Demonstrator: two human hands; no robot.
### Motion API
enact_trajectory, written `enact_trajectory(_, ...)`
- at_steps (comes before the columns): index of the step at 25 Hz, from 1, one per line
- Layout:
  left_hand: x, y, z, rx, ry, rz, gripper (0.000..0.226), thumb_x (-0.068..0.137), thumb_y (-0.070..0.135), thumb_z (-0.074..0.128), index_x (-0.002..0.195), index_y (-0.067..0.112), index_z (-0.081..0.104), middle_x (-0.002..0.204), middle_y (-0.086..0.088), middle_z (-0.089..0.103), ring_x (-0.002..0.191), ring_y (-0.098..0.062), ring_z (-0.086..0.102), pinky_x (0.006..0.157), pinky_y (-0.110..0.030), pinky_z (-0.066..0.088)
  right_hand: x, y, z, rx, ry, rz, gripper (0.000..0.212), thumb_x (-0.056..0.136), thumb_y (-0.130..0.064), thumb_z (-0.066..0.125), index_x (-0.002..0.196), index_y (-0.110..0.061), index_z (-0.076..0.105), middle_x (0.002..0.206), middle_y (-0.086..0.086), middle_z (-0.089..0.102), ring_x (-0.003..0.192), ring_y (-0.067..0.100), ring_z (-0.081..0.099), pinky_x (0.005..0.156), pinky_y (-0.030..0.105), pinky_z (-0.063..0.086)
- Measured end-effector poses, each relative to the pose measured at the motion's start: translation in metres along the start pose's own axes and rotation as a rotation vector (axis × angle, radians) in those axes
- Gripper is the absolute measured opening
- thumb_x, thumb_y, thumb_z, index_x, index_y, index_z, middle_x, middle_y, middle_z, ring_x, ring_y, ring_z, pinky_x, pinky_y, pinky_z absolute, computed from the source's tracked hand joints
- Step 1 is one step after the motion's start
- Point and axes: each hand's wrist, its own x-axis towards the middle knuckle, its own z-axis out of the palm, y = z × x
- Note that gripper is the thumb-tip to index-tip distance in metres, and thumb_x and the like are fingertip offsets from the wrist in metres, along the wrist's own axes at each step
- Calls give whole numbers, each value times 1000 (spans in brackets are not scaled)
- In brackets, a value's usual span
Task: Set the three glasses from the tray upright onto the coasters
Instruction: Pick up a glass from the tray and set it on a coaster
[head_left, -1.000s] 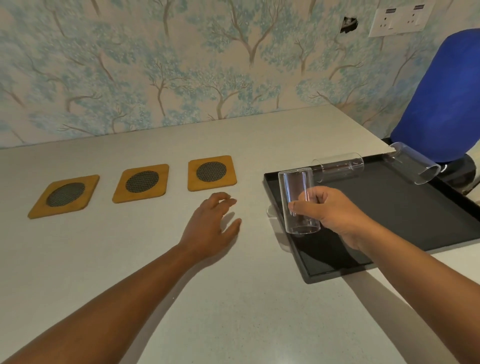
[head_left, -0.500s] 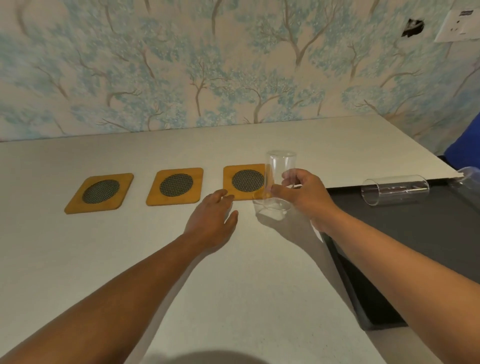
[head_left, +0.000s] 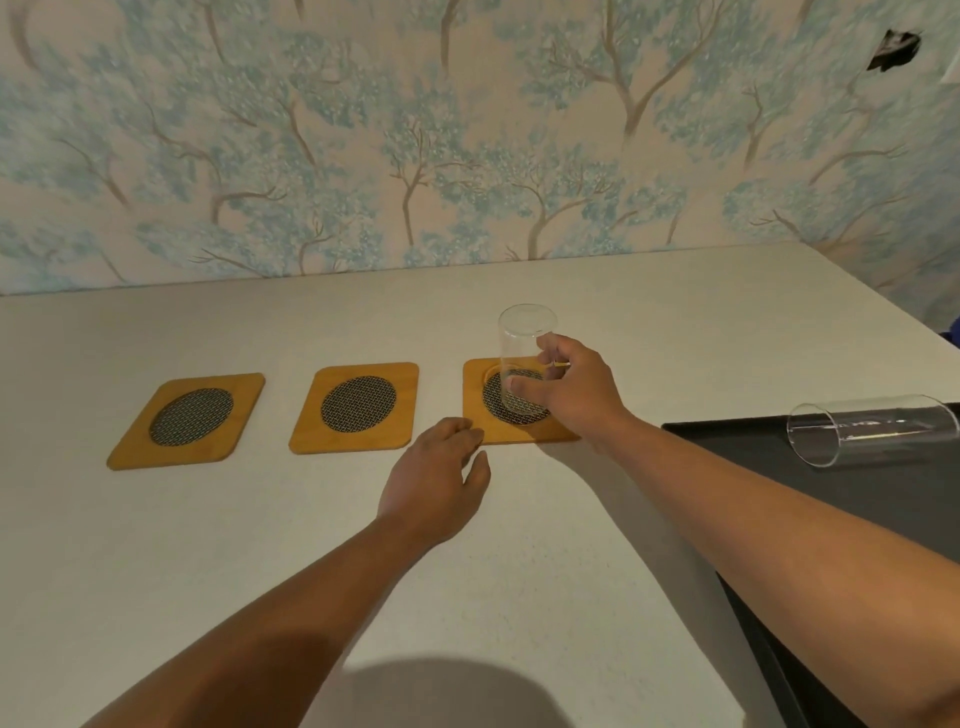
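Right hand (head_left: 574, 392) grips upright clear glass (head_left: 524, 353) on rightmost coaster (head_left: 514, 402). Left hand (head_left: 436, 488) flat on countertop (head_left: 260, 545), fingertips at that coaster's near-left corner. Second glass (head_left: 870, 428) lying sideways on black tray (head_left: 883, 499), right of coaster.

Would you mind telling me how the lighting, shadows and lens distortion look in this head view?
Head view: soft, even light; a broad dark shadow lies on the table at the bottom edge. The glass in the right hand is transparent with faint rim highlights, so its outline is weak. Wide-angle bending curves the table's far edge. The left hand is sharp, without motion blur.
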Motion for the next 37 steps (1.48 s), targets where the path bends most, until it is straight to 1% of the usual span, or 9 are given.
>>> enact_trajectory(4, 2, -1, 1, -7, 6, -4, 41, 97, 40, 51, 130, 21, 67, 137, 5, 61, 114, -11, 60, 88, -35, 56, 12, 9, 5, -32, -15, 1, 53, 70, -43, 91, 110, -22, 63, 124, -8, 60, 107, 14, 59, 74, 21, 45)
enact_trajectory(7, 1, -1, 1, -20, 10, -10, 41, 96, 40, 52, 129, 22, 67, 137, 5, 62, 114, -11, 61, 87, -36, 57, 15, 13, 8, -26, -7, -8, 61, 72, -42, 90, 122, -22, 63, 120, -10, 60, 107, 14, 59, 72, 17, 45)
enact_trajectory(11, 1, -1, 0, -44, 14, -8, 39, 97, 40, 54, 129, 22, 67, 135, 7, 62, 111, -8, 61, 86, -34, 58, 10, 21, 11, 2, -77, -10, 88, 74, -30, 91, 149, -24, 45, 131, -5, 54, 116, 14, 55, 88, 21, 48)
enact_trajectory(15, 1, 0, -2, -37, 29, -8, 39, 96, 40, 54, 130, 23, 67, 135, 9, 61, 109, -6, 59, 86, -31, 56, 6, 27, 15, -54, -79, -73, 101, 74, -20, 90, 156, -26, 33, 134, -1, 54, 118, 14, 56, 94, 23, 48)
enact_trajectory(19, 1, 2, -3, -42, 21, -16, 40, 97, 40, 55, 131, 22, 66, 136, 8, 61, 113, -8, 59, 90, -33, 56, 3, 29, 16, -99, -50, -115, 104, 72, -28, 91, 157, -26, 31, 125, -13, 54, 103, -3, 57, 88, 13, 46)
enact_trajectory(21, 1, 2, -3, -41, 21, -15, 40, 97, 39, 55, 132, 22, 66, 137, 7, 61, 115, -9, 59, 91, -34, 56, 4, 31, 18, -123, -41, -131, 105, 71, -32, 91, 157, -26, 31, 130, -9, 55, 106, -4, 54, 83, 7, 39)
enact_trajectory(24, 3, 3, -3, -38, 23, -10, 39, 98, 39, 56, 132, 21, 66, 136, 7, 61, 115, -9, 59, 92, -34, 56, 6, 36, 20, -137, -30, -139, 106, 71, -36, 91, 157, -26, 30, 140, 3, 57, 114, 5, 50, 84, 11, 38)
enact_trajectory(30, 3, 2, -3, -23, 26, -11, 40, 98, 40, 56, 132, 22, 66, 137, 8, 61, 114, -8, 59, 92, -32, 55, 8, 40, 21, -194, -5, -166, 105, 69, -45, 89, 155, -25, 33, 126, -7, 56, 109, 8, 53, 86, 20, 44)
enact_trajectory(37, 2, 2, -3, -27, 26, -12, 39, 97, 39, 55, 132, 22, 65, 137, 8, 60, 113, -8, 59, 91, -33, 55, 8, 41, 23, -202, 9, -156, 106, 68, -49, 87, 156, -25, 32, 134, -2, 59, 112, 7, 54, 83, 15, 41)
